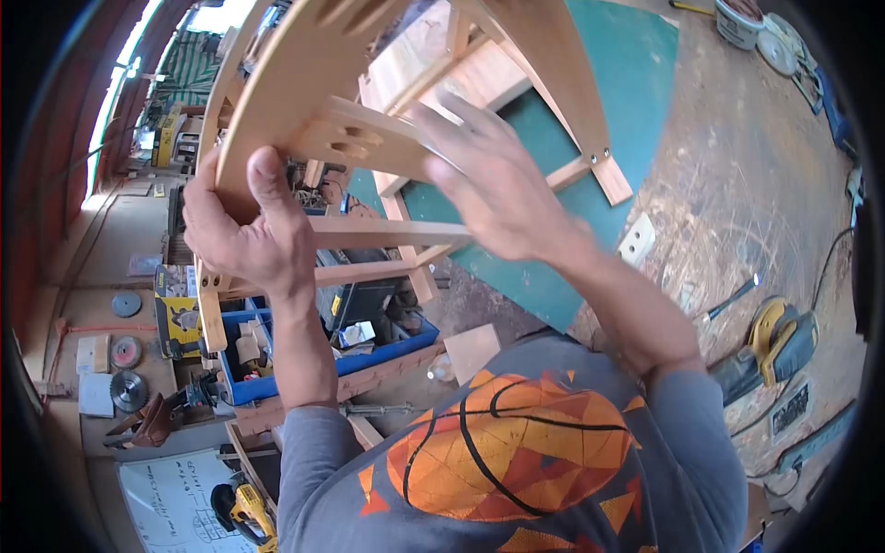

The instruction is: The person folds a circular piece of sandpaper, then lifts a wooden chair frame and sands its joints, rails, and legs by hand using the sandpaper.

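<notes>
A pale wooden frame with curved side boards [313,64] stands over the green work surface. My left hand [253,221] is closed round the lower edge of the nearer curved board, with the thumb up on its face. My right hand [498,180] is by the end of a wooden slat with oval holes [373,138]; its fingers are stretched out and blurred, and whether they touch the slat I cannot tell. Two wooden rails [387,232] run below the hands. Screw heads show at the joint of the far leg [613,180].
The green board [636,74] lies on a scratched wooden table [737,138]. A yellow and grey sander [779,341] and a small white plate [637,238] lie at the right. Below left are a blue tray [346,364], a saw blade [129,391] and a yellow power tool [249,516].
</notes>
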A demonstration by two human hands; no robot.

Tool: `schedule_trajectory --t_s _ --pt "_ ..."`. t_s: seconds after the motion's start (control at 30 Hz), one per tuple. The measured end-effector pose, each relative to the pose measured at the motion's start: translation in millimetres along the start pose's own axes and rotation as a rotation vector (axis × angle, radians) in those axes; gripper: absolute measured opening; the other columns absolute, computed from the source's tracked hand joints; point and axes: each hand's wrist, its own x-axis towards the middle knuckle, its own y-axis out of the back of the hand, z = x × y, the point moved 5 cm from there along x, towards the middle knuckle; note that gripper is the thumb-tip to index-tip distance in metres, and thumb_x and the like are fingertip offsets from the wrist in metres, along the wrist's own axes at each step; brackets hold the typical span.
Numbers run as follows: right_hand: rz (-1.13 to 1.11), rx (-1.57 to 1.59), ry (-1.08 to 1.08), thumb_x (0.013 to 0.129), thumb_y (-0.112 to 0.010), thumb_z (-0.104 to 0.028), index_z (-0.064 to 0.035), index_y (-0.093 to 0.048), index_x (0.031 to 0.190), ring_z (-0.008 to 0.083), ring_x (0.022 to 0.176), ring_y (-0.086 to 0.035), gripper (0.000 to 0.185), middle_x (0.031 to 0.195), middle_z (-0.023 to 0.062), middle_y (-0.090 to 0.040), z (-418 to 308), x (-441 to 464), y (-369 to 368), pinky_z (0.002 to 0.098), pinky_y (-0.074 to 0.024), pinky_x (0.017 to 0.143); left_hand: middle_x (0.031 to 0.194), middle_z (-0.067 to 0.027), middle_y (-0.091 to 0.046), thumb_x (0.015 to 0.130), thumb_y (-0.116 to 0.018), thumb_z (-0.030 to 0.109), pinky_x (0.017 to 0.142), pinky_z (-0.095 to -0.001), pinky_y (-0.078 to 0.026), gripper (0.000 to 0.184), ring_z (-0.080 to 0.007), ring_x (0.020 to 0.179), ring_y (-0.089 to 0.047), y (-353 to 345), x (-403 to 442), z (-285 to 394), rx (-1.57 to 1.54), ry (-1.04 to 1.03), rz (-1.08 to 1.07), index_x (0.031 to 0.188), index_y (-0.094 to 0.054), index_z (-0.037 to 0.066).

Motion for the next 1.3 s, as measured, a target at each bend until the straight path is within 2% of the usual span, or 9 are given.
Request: schedule_trajectory --t_s 0.13,0.33,0.47,0.53,0.67,0.8,1.03,1.13,1.3 --pt "0.134 0.2 0.256 0.099 -0.056 -0.014 -0.0012 -0.055 0.144 0.0413 0.139 -0.049 0.046 0.145 0.0221 -0.058 -22 30 -6 0.057 -0.0363 0.115 0.096 -0.0123 -0.075 0.1 -0.073 0.028 0.078 -0.0279 -0.054 0.038 -0.0152 0.088 -0.069 -4 -1 -3 -0.245 0.011 0.029 0.113 -0.067 -0.007" --pt "-0.098 -0.097 -0.144 0.1 -0.055 -0.015 0.005 -0.048 0.149 0.0424 0.141 -0.047 0.053 0.148 0.0265 -0.054 19 -27 -4 0.0492 -0.0364 0.117 0.096 -0.0132 -0.076 0.098 -0.076 0.03 0.074 -0.0276 -0.055 0.038 -0.0155 0.084 -0.07 -1 2 -7 -0.116 -0.017 0.012 0.111 -0.069 -0.005" --pt "0.006 0.108 0.159 0.098 -0.054 -0.012 0.0073 -0.05 0.146 0.0429 0.143 -0.045 0.052 0.149 0.0281 -0.053 -33 16 0 0.0515 -0.0346 0.118 0.085 -0.0062 -0.073 0.087 -0.082 0.048 0.063 -0.0343 -0.05 0.046 -0.0237 0.072 -0.068 3 3 -5 -0.095 -0.099 0.116 0.1 -0.073 0.004" --pt "0.043 0.127 0.225 0.098 -0.054 -0.012 0.0079 -0.051 0.145 0.0427 0.144 -0.044 0.052 0.148 0.0283 -0.053 -29 9 1 0.0521 -0.0344 0.118 0.086 -0.0052 -0.074 0.087 -0.082 0.048 0.066 -0.0349 -0.051 0.046 -0.0242 0.074 -0.068 0 6 -7 -0.147 -0.131 0.132 0.101 -0.073 0.005" --pt "0.015 0.008 -0.041 0.097 -0.057 -0.012 0.0075 -0.052 0.145 0.043 0.143 -0.045 0.052 0.146 0.0278 -0.056 5 -34 -4 0.0516 -0.0346 0.118 0.088 -0.0062 -0.074 0.087 -0.083 0.046 0.065 -0.035 -0.051 0.046 -0.0243 0.074 -0.068 0 6 -6 -0.105 -0.113 0.109 0.103 -0.073 0.004" --pt "0.047 0.111 0.239 0.097 -0.057 -0.012 0.0022 -0.051 0.149 0.045 0.144 -0.043 0.054 0.152 0.0263 -0.051 -43 17 7 0.0522 -0.0326 0.119 0.088 -0.0063 -0.073 0.087 -0.083 0.047 0.066 -0.0353 -0.051 0.047 -0.0243 0.075 -0.068 1 5 -5 -0.192 -0.09 0.126 0.103 -0.073 0.004" --pt "-0.06 0.025 -0.119 0.1 -0.054 -0.017 0.0024 -0.05 0.149 0.0454 0.145 -0.041 0.053 0.148 0.0264 -0.054 17 -33 3 0.0548 -0.0303 0.12 0.093 -0.0085 -0.075 0.09 -0.081 0.045 0.072 -0.0369 -0.053 0.044 -0.0255 0.079 -0.071 4 9 1 -0.022 -0.076 0.035 0.105 -0.072 0.004" --pt "-0.035 0.086 0.12 0.1 -0.053 -0.017 0.0032 -0.048 0.15 0.0453 0.145 -0.042 0.055 0.15 0.0258 -0.053 -23 4 7 0.0564 -0.0308 0.119 0.094 -0.0136 -0.076 0.094 -0.08 0.034 0.07 -0.0295 -0.055 0.039 -0.019 0.078 -0.072 4 5 5 -0.067 -0.108 0.042 0.108 -0.072 -0.002" --pt "-0.016 -0.041 -0.026 0.095 -0.056 -0.006 0.0042 -0.051 0.147 0.0455 0.141 -0.047 0.054 0.148 0.0265 -0.054 14 -34 -6 0.0541 -0.0373 0.116 0.095 -0.0131 -0.076 0.096 -0.078 0.028 0.074 -0.0303 -0.056 0.037 -0.0181 0.083 -0.072 7 4 8 0.014 -0.118 0.042 0.112 -0.07 -0.004"
